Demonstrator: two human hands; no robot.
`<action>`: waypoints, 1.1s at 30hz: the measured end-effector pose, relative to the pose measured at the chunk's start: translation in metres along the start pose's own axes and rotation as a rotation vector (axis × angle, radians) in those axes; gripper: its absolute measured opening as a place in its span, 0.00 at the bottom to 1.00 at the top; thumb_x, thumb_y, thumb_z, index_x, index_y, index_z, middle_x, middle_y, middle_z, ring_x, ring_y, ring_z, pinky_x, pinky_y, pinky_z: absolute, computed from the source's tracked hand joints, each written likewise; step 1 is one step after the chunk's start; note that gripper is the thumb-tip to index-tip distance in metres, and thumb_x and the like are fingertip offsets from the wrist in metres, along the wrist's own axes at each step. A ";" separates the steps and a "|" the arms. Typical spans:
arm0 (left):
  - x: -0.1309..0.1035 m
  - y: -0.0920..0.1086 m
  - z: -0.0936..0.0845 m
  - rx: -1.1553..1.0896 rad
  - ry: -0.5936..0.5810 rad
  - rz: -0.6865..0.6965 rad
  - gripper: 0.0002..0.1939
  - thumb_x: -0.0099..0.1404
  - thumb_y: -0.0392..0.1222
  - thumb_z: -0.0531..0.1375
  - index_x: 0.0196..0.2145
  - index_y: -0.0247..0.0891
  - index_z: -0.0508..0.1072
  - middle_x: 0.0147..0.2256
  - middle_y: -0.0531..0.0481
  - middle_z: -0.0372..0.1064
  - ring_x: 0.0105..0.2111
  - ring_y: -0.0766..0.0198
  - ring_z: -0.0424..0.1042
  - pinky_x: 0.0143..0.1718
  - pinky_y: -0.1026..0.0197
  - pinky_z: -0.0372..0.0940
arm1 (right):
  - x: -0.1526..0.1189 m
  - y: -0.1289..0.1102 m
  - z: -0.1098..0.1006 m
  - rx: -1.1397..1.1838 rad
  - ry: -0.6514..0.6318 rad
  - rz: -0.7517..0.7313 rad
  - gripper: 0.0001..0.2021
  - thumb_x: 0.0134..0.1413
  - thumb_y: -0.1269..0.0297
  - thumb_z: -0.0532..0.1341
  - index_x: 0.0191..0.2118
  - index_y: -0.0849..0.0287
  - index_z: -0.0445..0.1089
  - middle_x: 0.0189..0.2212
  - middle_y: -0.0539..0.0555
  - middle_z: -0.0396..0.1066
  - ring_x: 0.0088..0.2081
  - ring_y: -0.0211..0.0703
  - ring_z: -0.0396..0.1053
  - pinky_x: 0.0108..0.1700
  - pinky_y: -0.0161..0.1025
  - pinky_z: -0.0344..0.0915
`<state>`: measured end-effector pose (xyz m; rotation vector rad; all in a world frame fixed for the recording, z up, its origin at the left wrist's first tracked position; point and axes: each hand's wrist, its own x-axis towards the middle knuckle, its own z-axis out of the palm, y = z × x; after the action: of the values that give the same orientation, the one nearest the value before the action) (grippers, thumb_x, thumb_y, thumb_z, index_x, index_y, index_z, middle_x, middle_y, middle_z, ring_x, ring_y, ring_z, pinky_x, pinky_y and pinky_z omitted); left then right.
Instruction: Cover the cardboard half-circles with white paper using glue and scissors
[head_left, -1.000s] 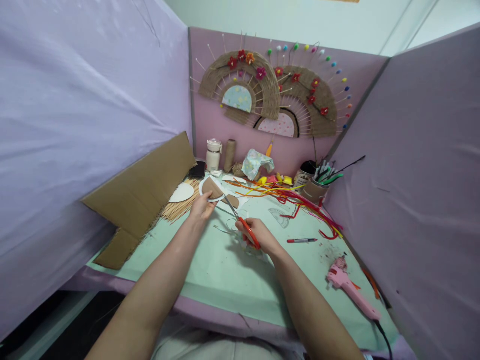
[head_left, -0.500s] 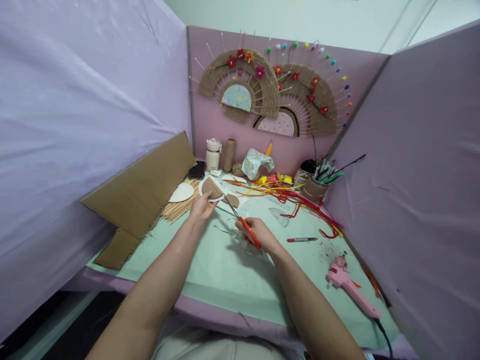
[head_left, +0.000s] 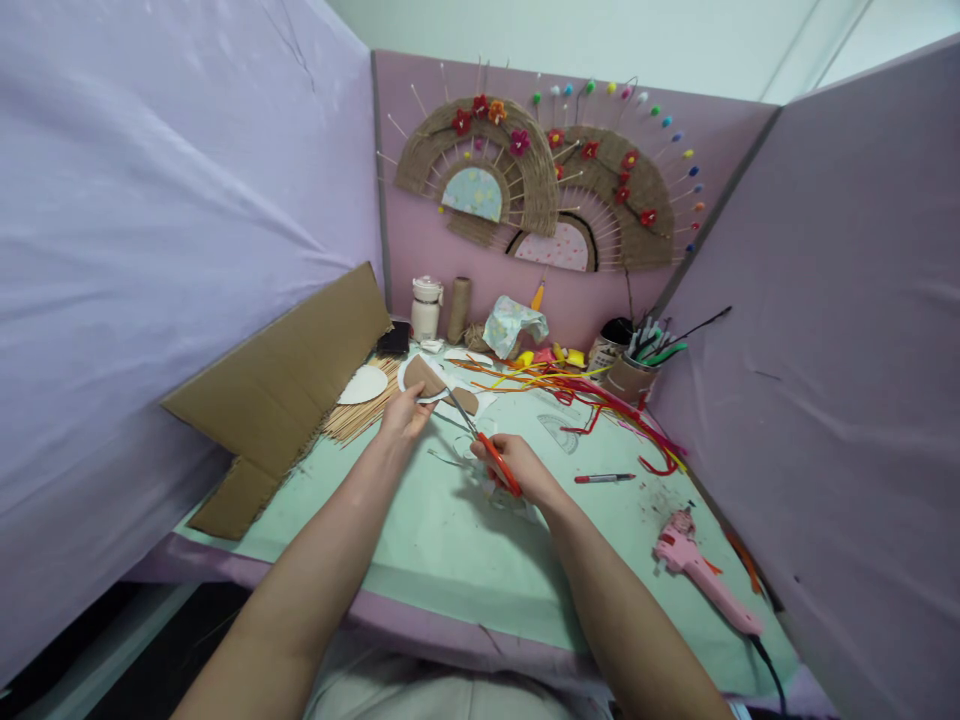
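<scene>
Left hand: your left hand (head_left: 407,411), at 11 to 12 o'clock, is pinching the lower edge of the white-and-brown piece, thumb on top.
Right hand: your right hand (head_left: 512,468), at 12 o'clock, is gripping the red handles; you are curling your fingers around them.
White-and-brown piece: it (head_left: 424,377) is sitting in your left hand, its brown face showing and a white rim curving around it.
Scissors: the scissors (head_left: 499,464) are pointing toward 11 o'clock, blades meeting the piece's right edge; how wide they are opening, you cannot tell.
Cardboard: the big brown sheet (head_left: 289,380) is leaning at 11 o'clock.
Sticks: the thin sticks (head_left: 351,423) are lying beside it, a white oval (head_left: 364,385) resting on them.
Fuzzy wires: the red, orange and yellow wires (head_left: 577,385) are spreading from 12 to 1 o'clock.
Pen: the pen (head_left: 604,479) is lying at 1 o'clock.
Glue gun: the pink glue gun (head_left: 701,575) is lying at 2 o'clock.
Back wall: two half-round decorations (head_left: 541,180) (head_left: 649,240) are hanging at 12 o'clock.
</scene>
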<state>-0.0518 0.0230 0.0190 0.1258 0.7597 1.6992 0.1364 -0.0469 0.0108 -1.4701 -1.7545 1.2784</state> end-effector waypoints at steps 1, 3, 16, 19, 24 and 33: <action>0.000 0.000 0.000 0.002 0.000 -0.002 0.18 0.61 0.22 0.53 0.47 0.32 0.67 0.34 0.45 0.75 0.31 0.65 0.75 0.38 0.61 0.72 | 0.000 0.000 0.000 -0.002 0.001 0.000 0.20 0.49 0.46 0.59 0.26 0.61 0.64 0.15 0.47 0.64 0.15 0.32 0.58 0.16 0.29 0.52; 0.000 0.000 0.000 0.004 0.001 -0.003 0.17 0.61 0.22 0.52 0.46 0.32 0.68 0.34 0.45 0.75 0.31 0.65 0.75 0.38 0.60 0.72 | 0.001 0.001 0.000 -0.007 0.008 -0.003 0.19 0.49 0.46 0.59 0.26 0.60 0.64 0.15 0.47 0.64 0.14 0.32 0.58 0.16 0.30 0.51; -0.002 0.001 0.002 0.031 -0.006 -0.006 0.14 0.60 0.21 0.52 0.41 0.32 0.69 0.32 0.46 0.74 0.31 0.64 0.75 0.38 0.58 0.72 | 0.004 0.002 -0.006 -0.123 0.054 -0.055 0.22 0.46 0.43 0.60 0.21 0.61 0.64 0.13 0.47 0.62 0.17 0.33 0.58 0.21 0.31 0.52; -0.002 0.002 0.001 0.012 -0.002 0.042 0.15 0.60 0.21 0.52 0.41 0.33 0.69 0.32 0.48 0.74 0.31 0.65 0.74 0.40 0.58 0.71 | 0.002 0.000 -0.008 -0.184 0.071 -0.067 0.23 0.46 0.42 0.59 0.21 0.61 0.65 0.14 0.48 0.63 0.18 0.34 0.58 0.22 0.32 0.51; -0.005 0.008 0.003 -0.037 -0.031 0.096 0.17 0.61 0.22 0.51 0.45 0.34 0.68 0.33 0.49 0.74 0.31 0.66 0.74 0.40 0.57 0.71 | 0.006 0.002 -0.017 -0.382 0.267 -0.068 0.25 0.47 0.40 0.57 0.22 0.61 0.68 0.19 0.52 0.67 0.23 0.37 0.61 0.25 0.33 0.50; -0.023 0.005 0.006 0.192 -0.383 -0.116 0.12 0.60 0.26 0.55 0.42 0.31 0.71 0.30 0.48 0.75 0.27 0.66 0.74 0.30 0.65 0.72 | 0.020 0.031 -0.049 -0.800 0.394 0.186 0.17 0.52 0.56 0.58 0.39 0.66 0.72 0.36 0.65 0.74 0.37 0.49 0.71 0.30 0.36 0.54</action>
<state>-0.0469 0.0041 0.0334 0.5156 0.6265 1.4322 0.1858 -0.0128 0.0005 -2.1661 -1.9638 0.2752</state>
